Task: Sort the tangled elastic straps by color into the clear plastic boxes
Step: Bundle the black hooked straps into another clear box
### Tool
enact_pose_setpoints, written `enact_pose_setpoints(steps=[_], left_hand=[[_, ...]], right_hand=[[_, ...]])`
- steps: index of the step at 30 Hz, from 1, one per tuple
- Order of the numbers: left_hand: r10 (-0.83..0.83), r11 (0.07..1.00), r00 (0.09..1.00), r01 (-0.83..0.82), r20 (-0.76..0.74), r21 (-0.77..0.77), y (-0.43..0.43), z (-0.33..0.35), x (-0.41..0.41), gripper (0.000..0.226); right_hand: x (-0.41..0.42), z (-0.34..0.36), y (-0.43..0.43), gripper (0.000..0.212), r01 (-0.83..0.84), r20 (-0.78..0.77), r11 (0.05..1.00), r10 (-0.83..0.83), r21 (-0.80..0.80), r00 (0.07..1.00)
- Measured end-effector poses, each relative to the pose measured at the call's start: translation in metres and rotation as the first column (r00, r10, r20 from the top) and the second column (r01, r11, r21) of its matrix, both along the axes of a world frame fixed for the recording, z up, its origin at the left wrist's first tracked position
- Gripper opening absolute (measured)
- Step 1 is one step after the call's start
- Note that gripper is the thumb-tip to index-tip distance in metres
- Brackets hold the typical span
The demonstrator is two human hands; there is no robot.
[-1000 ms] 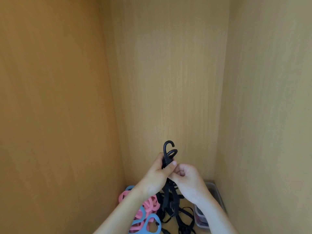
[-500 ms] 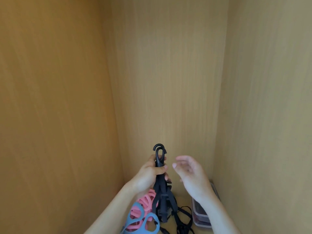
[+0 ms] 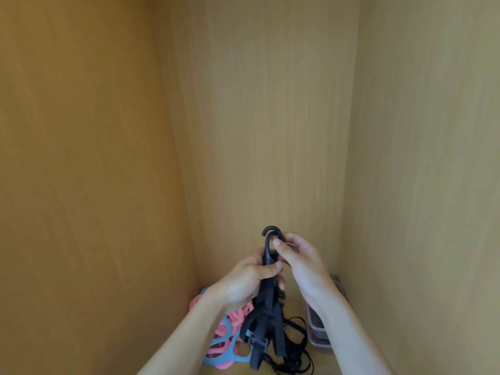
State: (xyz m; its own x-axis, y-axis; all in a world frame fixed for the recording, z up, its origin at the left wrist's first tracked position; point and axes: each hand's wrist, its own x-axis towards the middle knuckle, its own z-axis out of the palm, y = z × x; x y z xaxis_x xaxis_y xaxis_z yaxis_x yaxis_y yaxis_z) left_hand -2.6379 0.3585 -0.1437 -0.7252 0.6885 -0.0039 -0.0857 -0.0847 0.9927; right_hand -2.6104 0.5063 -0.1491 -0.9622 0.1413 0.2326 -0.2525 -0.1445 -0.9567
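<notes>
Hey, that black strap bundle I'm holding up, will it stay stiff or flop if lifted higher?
Probably floppy: the black strap bundle hangs limp below the left hand. Likely to snag: loose loops trail beneath. The hook the right hand pinches looks rigid.

Warm, soft, moderately bright light; the left panel [image 3: 81,158] glows deep orange and darkens toward its upper corner; the back panel [image 3: 265,117] is paler; the right panel [image 3: 433,158] looks dull olive; the black straps [image 3: 266,320] merge into one dark mass with little detail; focus is soft overall; the wide lens slants and slightly bends the panel joins.
</notes>
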Motion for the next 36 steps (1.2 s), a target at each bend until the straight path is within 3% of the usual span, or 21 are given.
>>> enact_pose_setpoints(steps=[2,4,7,11,14,17,21,25,27,30,31,34,36], left_hand=[[0.09,0.994,0.996,-0.09,0.006,0.057,0.0,-0.001,-0.003,0.032],[0.183,0.969,0.981,-0.191,0.062,0.158,-0.001,-0.002,-0.009,0.028],[0.262,0.912,0.95,-0.301,0.168,0.278,0.002,-0.003,-0.018,0.013],[0.352,0.86,0.915,-0.399,0.198,0.318,0.005,-0.002,-0.026,0.002],[0.4,0.821,0.885,-0.462,0.24,0.335,-0.002,0.007,-0.033,0.002],[0.423,0.787,0.861,-0.504,0.283,0.355,-0.012,0.018,-0.04,0.002],[0.431,0.795,0.858,-0.508,0.279,0.331,-0.014,0.016,-0.038,0.002],[0.422,0.793,0.858,-0.506,0.294,0.34,-0.009,0.011,-0.036,0.003],[0.41,0.785,0.855,-0.508,0.317,0.355,-0.005,0.009,-0.035,0.003],[0.35,0.785,0.857,-0.489,0.378,0.382,0.007,0.006,-0.031,0.003],[0.332,0.783,0.856,-0.485,0.397,0.389,0.011,0.004,-0.03,0.003],[0.323,0.783,0.85,-0.487,0.417,0.387,0.016,0.001,-0.03,0.002],[0.332,0.788,0.85,-0.489,0.41,0.375,0.011,0.001,-0.035,0.002]], right_hand=[[0.003,-0.01,0.003,0.07,-0.096,0.069,0.994,0.099,-0.046,0.993],[0.011,-0.025,0.002,0.083,-0.216,0.173,0.976,0.207,0.031,0.963],[0.016,-0.043,-0.007,0.063,-0.312,0.241,0.949,0.292,0.048,0.926],[0.017,-0.052,-0.014,0.02,-0.188,0.263,0.975,0.151,0.119,0.953],[0.018,-0.063,-0.016,0.01,-0.19,0.271,0.97,0.143,0.153,0.952],[0.022,-0.075,-0.02,0.019,-0.173,0.317,0.983,0.144,0.065,0.938],[0.023,-0.073,-0.02,0.046,-0.21,0.211,0.977,0.212,-0.033,0.954],[0.02,-0.063,-0.015,0.065,-0.107,0.12,0.994,0.104,0.021,0.987],[0.018,-0.059,-0.021,0.062,-0.124,0.132,0.991,0.117,0.044,0.984],[0.012,-0.057,-0.032,0.074,-0.134,0.186,0.99,0.123,0.05,0.975],[0.01,-0.055,-0.035,0.071,-0.156,0.195,0.987,0.147,0.032,0.97],[0.004,-0.053,-0.037,0.036,-0.195,0.211,0.981,0.189,0.006,0.959],[0.005,-0.054,-0.036,0.035,-0.184,0.226,0.983,0.179,-0.001,0.957]])
